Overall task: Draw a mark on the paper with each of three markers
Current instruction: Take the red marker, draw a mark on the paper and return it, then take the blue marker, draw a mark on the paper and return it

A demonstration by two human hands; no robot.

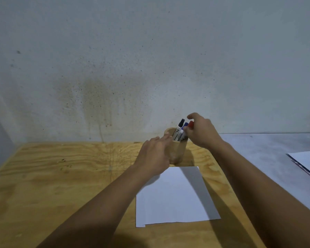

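A wooden cup [177, 153] stands at the back of the plywood table [61, 176] and holds three markers: black-capped [181, 122], blue-capped [185, 124] and red-capped [191, 124]. My right hand [202, 133] reaches over the cup from the right, its fingers closed around the red-capped marker near its cap. My left hand [156, 153] rests against the cup's left side, fingers extended along it. A blank white sheet of paper [175, 196] lies flat in front of the cup, with a second sheet's edge showing beneath it.
A stained grey wall [150, 68] rises right behind the table. To the right lies a grey surface [267, 158] with a white sheet over a dark-edged item [308, 163] at the frame's edge.
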